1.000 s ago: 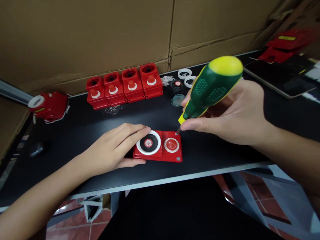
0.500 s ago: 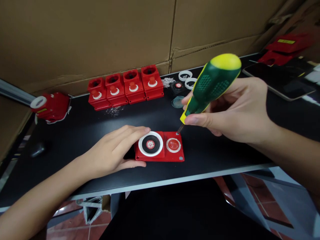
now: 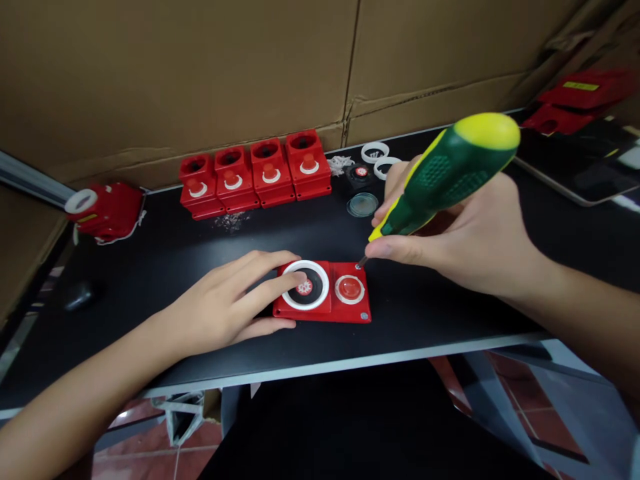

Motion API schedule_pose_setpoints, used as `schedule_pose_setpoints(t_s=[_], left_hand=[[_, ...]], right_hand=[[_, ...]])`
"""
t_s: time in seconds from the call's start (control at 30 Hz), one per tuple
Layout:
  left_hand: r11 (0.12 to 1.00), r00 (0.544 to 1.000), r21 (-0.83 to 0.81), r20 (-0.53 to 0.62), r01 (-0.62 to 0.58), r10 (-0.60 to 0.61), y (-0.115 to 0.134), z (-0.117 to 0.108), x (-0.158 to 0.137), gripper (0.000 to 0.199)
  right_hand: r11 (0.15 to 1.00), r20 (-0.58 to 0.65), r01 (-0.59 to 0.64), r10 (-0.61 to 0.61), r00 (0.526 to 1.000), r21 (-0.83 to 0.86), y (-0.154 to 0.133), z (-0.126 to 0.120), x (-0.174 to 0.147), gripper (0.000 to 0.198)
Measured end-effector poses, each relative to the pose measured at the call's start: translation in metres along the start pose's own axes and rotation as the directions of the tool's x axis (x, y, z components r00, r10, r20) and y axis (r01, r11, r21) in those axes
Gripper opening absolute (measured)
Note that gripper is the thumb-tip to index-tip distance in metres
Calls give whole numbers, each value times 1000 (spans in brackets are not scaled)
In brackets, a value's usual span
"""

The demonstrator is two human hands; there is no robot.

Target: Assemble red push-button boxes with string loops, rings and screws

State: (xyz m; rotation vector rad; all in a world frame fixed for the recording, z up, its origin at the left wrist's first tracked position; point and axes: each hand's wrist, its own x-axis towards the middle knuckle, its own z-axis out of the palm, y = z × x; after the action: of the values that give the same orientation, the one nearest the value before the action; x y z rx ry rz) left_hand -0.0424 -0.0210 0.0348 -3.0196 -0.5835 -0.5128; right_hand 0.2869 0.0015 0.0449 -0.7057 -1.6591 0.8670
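Observation:
A red plastic box [image 3: 325,310] lies near the front of the black table, with a white ring [image 3: 327,287] around a black disc on its left and a red button [image 3: 349,289] on its right. My left hand [image 3: 235,300] grips the box's left end, thumb along the front side and a finger reaching over the black disc. In my right hand [image 3: 465,247] is a green and yellow screwdriver [image 3: 445,177], handle leaning to the right. Its tip meets a screw [image 3: 359,267] at the box's far right corner. Another screw [image 3: 365,316] sits in the near right corner.
Several red boxes [image 3: 265,193] stand in a row at the back. A red unit [image 3: 113,213] sits far left, a computer mouse [image 3: 80,293] nearer. Behind my right hand lie white rings [image 3: 375,152], clear discs [image 3: 363,205] and a black disc [image 3: 359,173]. A tablet-like device [image 3: 575,173] lies right.
A finger of my left hand has moved onto the black disc. The screwdriver handle has tipped further right with my right hand, its tip staying at the same screw. The view has shifted slightly.

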Motion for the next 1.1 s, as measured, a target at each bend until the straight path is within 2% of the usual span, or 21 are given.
schedule_pose_setpoints(t_s=[0.13, 0.2, 0.4, 0.6, 0.77, 0.9, 1.0, 1.1], left_hand=[[1000, 1000, 19, 10, -3, 3, 2, -1, -1, 53], [1000, 1000, 22, 15, -2, 1, 2, -1, -2, 54], [1000, 1000, -27, 20, 15, -15, 1, -2, -1, 51], [994, 999, -103, 24, 34, -32, -1, -3, 2, 47], [996, 999, -79, 16, 36, -35, 0, -2, 2, 45], [998, 999, -52, 6, 43, -42, 2, 0, 0, 50], [999, 999, -13, 9, 43, -42, 3, 1, 0, 53], [999, 999, 39, 9, 31, -31, 4, 1, 1, 49]], right_hand=[[979, 8, -183, 183, 983, 87, -10, 0, -4, 37], [966, 10, -236, 236, 972, 110, -13, 1, -4, 37], [956, 35, -242, 240, 970, 166, -13, 0, -2, 35], [940, 97, -265, 249, 964, 217, -12, -6, -2, 23], [939, 175, -258, 221, 959, 226, -14, -7, -2, 20], [951, 215, -237, 193, 957, 199, -12, -4, -1, 17], [967, 213, -210, 178, 961, 142, -7, -4, 2, 24], [991, 203, -117, 103, 974, 58, -1, -6, 6, 42]])
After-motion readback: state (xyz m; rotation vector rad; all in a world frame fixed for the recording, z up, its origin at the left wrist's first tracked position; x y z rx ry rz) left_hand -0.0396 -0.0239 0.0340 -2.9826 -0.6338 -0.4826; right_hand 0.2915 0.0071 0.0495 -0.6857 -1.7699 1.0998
